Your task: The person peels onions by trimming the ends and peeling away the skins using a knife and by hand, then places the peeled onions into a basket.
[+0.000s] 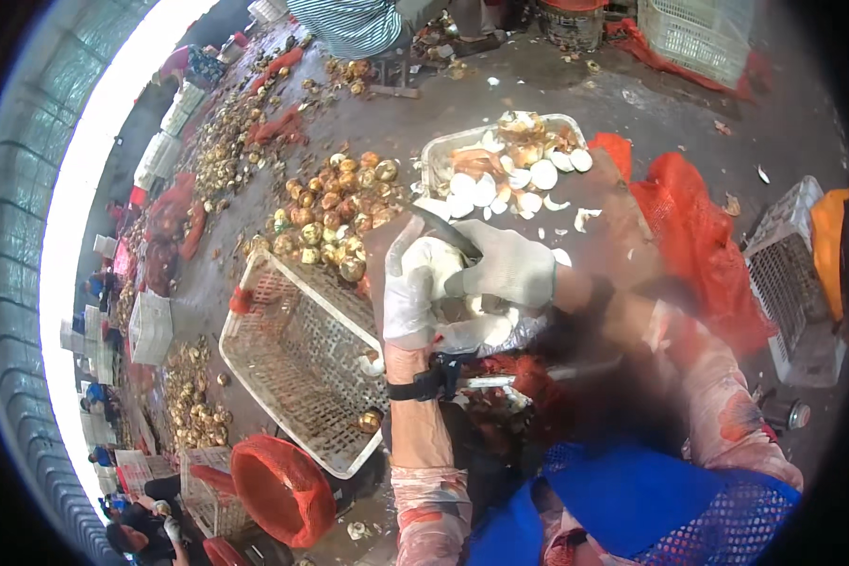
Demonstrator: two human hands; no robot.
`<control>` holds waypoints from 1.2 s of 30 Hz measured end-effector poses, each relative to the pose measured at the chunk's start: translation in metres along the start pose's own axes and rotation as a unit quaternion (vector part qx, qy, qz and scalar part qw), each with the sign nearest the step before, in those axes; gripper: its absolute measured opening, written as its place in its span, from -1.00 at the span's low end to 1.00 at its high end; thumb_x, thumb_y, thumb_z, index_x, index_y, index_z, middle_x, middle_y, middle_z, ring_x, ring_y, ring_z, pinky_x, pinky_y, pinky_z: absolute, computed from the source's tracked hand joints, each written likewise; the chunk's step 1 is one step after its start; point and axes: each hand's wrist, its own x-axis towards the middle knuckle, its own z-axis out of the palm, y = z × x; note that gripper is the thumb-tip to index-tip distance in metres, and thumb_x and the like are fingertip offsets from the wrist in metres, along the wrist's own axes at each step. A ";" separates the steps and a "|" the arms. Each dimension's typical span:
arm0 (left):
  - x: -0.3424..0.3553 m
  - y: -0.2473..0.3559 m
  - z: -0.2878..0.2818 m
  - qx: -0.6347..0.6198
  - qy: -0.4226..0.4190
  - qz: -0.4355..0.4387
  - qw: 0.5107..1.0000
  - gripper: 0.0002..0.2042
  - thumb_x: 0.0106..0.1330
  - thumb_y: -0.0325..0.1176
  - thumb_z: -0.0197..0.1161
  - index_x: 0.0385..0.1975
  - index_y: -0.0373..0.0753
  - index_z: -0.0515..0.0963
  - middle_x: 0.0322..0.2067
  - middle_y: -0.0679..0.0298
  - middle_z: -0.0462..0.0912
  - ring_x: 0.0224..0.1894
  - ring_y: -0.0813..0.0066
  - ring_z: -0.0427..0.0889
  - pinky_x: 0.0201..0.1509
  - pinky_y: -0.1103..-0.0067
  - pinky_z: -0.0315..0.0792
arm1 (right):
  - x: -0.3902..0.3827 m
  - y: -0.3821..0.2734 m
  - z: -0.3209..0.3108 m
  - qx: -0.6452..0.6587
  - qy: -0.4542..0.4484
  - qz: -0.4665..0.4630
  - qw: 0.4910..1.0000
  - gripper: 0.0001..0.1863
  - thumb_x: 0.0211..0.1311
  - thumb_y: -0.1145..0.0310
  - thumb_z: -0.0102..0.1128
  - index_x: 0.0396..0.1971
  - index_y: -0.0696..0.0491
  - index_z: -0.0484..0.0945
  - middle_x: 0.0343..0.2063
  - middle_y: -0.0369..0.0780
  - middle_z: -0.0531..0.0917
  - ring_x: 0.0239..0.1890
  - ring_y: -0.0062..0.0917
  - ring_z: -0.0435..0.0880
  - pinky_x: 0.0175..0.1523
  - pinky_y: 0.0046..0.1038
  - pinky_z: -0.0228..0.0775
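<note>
Both my hands wear whitish gloves and meet over a brown board (618, 212). My left hand (407, 297) is wrapped round a pale peeled bulb (434, 257) that looks like an onion. In my right hand (511, 269) is a knife (443, 226) with a dark blade, which lies across the far side of the bulb; its handle is hidden by the glove. Just beyond, a white plastic basket (428, 160) holds brown skins and white cut pieces (543, 174). More white scraps lie on the board beside my right hand.
A pile of unpeeled golden-brown bulbs (335, 212) lies on the floor ahead left. Nearer stands a large white crate (302, 325) with a few bulbs. Red netting (693, 236) and another crate (792, 283) are at right; a red-rimmed basket (283, 491) is at lower left. Other people sit farther off.
</note>
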 end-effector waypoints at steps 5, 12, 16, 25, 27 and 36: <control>-0.004 0.008 0.000 -0.116 0.059 -0.090 0.987 -0.29 0.26 0.02 0.28 0.25 -0.35 0.24 0.01 0.12 0.54 0.00 0.32 0.59 0.04 0.43 0.59 | 0.000 0.012 0.007 0.011 0.033 -0.089 0.995 -0.32 0.06 0.20 0.33 0.16 0.17 0.35 -0.28 -0.13 0.68 -0.46 -0.54 0.67 -0.31 -0.46 0.52; -0.017 0.026 0.006 -0.239 -0.035 -0.056 0.969 -0.32 0.34 0.00 0.19 0.28 -0.39 0.21 -0.12 0.15 0.61 -0.08 0.37 0.64 -0.11 0.53 0.62 | -0.011 0.008 0.004 -0.033 0.072 -0.133 0.988 -0.44 0.13 0.22 0.08 0.17 0.02 0.35 -0.29 0.06 0.64 -0.20 -0.09 0.66 -0.11 -0.20 0.49; -0.009 0.015 0.016 -0.258 0.055 -0.089 0.961 -0.25 0.32 0.16 0.12 0.28 -0.37 0.22 -0.10 0.15 0.61 -0.07 0.34 0.64 -0.19 0.46 0.64 | 0.000 0.012 0.010 -0.034 0.121 -0.065 0.990 -0.54 0.15 0.20 0.08 0.04 0.08 0.45 -0.35 0.04 0.65 -0.22 -0.09 0.66 -0.11 -0.22 0.47; -0.009 0.019 0.017 -0.350 0.098 -0.184 0.913 -0.22 0.29 0.28 0.06 0.27 -0.31 0.26 -0.02 0.17 0.58 -0.01 0.33 0.61 -0.21 0.39 0.64 | -0.011 0.007 -0.014 0.054 0.120 -0.074 0.988 -0.54 0.19 0.21 0.07 0.08 0.06 0.49 -0.35 -0.04 0.68 -0.26 -0.36 0.70 -0.24 -0.43 0.51; -0.010 0.022 0.018 -0.327 0.029 -0.154 0.932 -0.22 0.29 0.30 0.03 0.27 -0.28 0.26 -0.01 0.17 0.57 0.01 0.32 0.59 -0.18 0.35 0.64 | -0.007 0.008 -0.036 -0.089 0.089 -0.104 0.987 -0.53 0.19 0.19 0.06 0.09 0.04 0.49 -0.34 -0.03 0.68 -0.26 -0.35 0.70 -0.24 -0.42 0.51; -0.003 0.012 0.025 -0.238 0.033 -0.132 0.962 -0.28 0.36 0.23 -0.03 0.26 -0.31 0.26 0.03 0.12 0.55 -0.01 0.25 0.61 -0.06 0.37 0.60 | -0.002 0.002 -0.005 -0.181 -0.008 -0.062 0.981 -0.16 -0.01 0.01 0.30 0.27 0.08 0.28 -0.25 -0.05 0.69 -0.35 -0.38 0.74 -0.17 -0.42 0.54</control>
